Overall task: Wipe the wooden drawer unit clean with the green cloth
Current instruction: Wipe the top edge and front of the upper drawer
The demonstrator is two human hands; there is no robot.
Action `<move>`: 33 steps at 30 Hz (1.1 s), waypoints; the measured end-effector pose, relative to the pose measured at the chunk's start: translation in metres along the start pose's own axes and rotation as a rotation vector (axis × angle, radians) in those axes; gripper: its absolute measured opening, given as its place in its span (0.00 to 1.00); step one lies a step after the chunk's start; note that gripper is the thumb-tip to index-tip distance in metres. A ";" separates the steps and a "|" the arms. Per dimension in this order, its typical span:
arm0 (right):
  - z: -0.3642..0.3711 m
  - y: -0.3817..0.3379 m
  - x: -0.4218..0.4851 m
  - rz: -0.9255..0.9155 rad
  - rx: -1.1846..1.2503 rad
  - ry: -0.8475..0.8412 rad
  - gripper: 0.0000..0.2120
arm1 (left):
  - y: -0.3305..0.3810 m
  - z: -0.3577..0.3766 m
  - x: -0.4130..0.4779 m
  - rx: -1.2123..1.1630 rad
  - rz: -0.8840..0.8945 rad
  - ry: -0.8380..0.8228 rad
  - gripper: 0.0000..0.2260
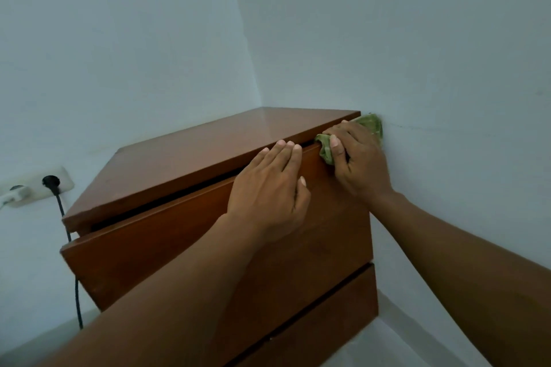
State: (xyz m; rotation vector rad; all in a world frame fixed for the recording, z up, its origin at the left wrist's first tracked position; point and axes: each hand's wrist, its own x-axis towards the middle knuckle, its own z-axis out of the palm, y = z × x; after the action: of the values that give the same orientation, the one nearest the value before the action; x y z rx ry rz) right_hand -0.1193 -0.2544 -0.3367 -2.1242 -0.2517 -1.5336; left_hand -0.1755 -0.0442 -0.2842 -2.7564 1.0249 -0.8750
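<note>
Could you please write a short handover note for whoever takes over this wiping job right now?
Left hand: open, lying flat on the top drawer front, fingertips at its upper edge.
Right hand: grips the bunched green cloth against that drawer's upper right corner, close to the wall.
Drawer unit: stands in the room corner, top drawer pulled slightly out.
Done: cannot tell which surfaces are already wiped.
Left: probably the rest of the drawer fronts, and the top if it was not wiped.

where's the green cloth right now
Head view: the green cloth is bunched in the right hand at the top right corner of the wooden drawer unit, by the wall.
</note>
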 end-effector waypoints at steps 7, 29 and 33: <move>0.011 0.020 -0.006 0.096 -0.025 0.070 0.15 | 0.001 0.008 0.000 -0.021 -0.016 0.041 0.31; 0.001 -0.012 -0.001 0.269 -0.095 0.006 0.14 | -0.022 -0.003 -0.046 -0.045 -0.103 0.075 0.30; -0.001 -0.016 0.008 0.268 -0.169 0.020 0.13 | -0.019 0.003 -0.045 -0.036 -0.132 0.111 0.30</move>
State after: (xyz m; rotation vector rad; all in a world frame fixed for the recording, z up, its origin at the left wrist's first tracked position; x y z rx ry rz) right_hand -0.1241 -0.2426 -0.3247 -2.1656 0.1698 -1.4594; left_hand -0.1903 -0.0020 -0.3036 -2.8618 0.8910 -1.0483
